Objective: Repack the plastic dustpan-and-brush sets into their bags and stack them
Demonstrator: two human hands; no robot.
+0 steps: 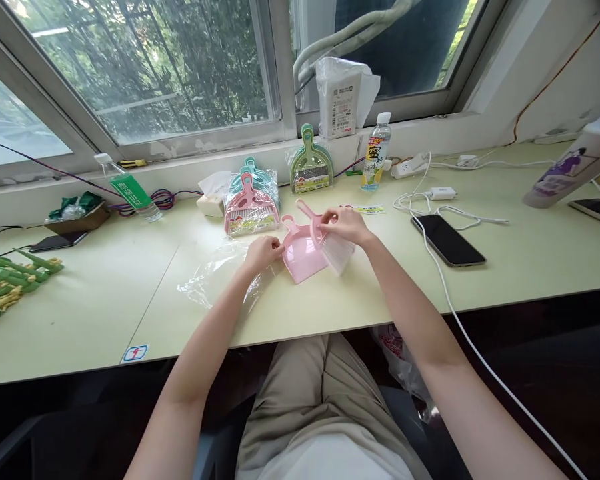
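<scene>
Head view: your left hand [265, 255], low over the desk [95, 287], pinches the left edge of the glossy pink dustpan [304, 259], at twelve o'clock from you. Your right hand [346, 225], knuckles up, grips the pink brush [330, 247], pale bristles fanning toward five o'clock. Crinkled clear film [213, 277] spreads at nine o'clock from the dustpan.

two hands [264, 253], one unwrapped dustpan [303, 257], one unwrapped brush [339, 252], two bottles [377, 157], one cup [573, 163]
</scene>
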